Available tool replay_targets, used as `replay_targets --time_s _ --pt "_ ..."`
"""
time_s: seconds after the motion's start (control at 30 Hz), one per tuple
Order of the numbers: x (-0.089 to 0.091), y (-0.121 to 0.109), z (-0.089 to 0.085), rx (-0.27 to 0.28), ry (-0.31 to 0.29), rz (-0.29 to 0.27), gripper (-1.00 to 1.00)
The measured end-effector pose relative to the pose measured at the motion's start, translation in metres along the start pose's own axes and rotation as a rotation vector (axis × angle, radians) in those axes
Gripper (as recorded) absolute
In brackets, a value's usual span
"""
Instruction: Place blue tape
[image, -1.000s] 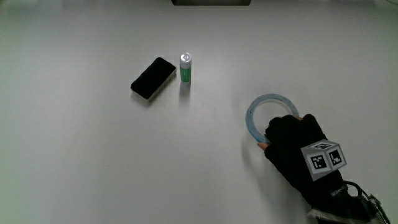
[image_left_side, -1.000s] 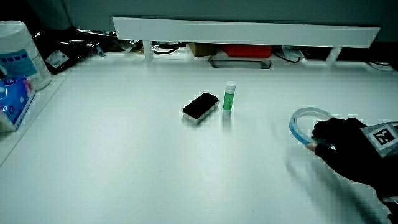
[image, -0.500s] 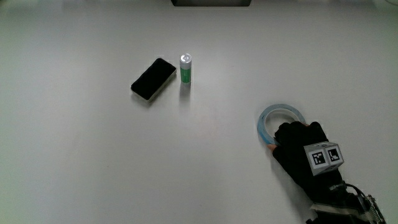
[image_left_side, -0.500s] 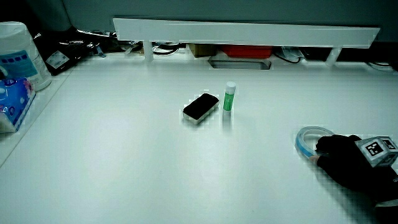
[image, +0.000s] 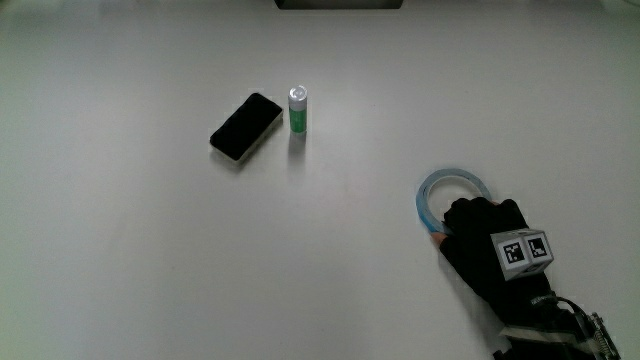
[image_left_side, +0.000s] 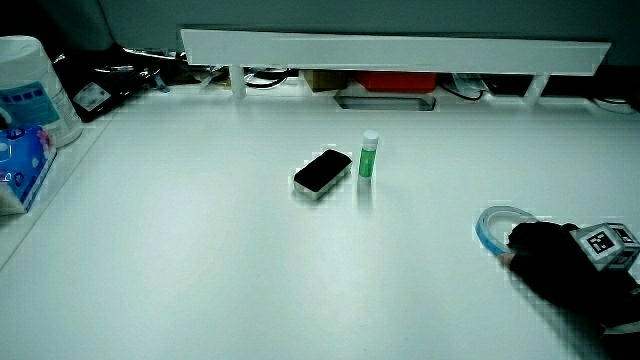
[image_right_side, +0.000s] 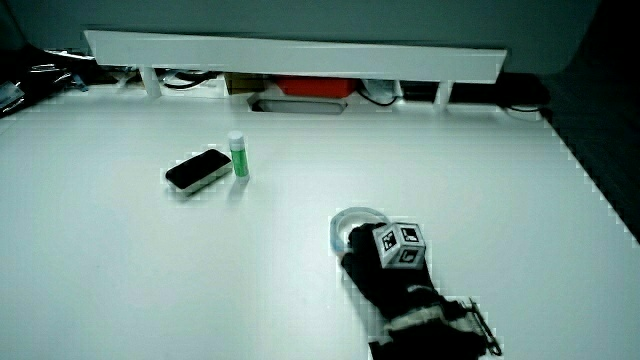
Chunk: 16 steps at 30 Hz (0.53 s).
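Note:
The blue tape (image: 430, 183) is a pale blue ring lying flat on the white table (image: 150, 260), seen in the main view and in both side views (image_left_side: 503, 210) (image_right_side: 351, 212). The gloved hand (image: 485, 245) rests on the part of the ring nearest the person, with its fingers curled over that rim. A patterned cube sits on the back of the hand (image_left_side: 560, 265) (image_right_side: 385, 275). The covered part of the ring is hidden under the fingers.
A black phone (image: 246, 126) and an upright green tube (image: 298, 110) stand side by side, farther from the person than the tape. A low white partition (image_left_side: 400, 50) runs along the table's edge. A white canister (image_left_side: 30, 90) and a blue packet (image_left_side: 20, 160) sit at another edge.
Over the last second the hand drew the tape a little nearer to the person. In the last half second nothing has visibly moved.

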Motion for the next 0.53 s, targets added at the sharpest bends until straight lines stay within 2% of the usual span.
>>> replay_targets --time_s 0.27,0.4,0.53 --pt "-0.002 0.001 0.003 -0.018 0.014 -0.005 -0.61" --pt "-0.004 0.000 0.006 -0.006 0.015 -0.003 -0.74" --pt "-0.020 -0.004 0.020 0.017 0.057 0.039 -0.87"
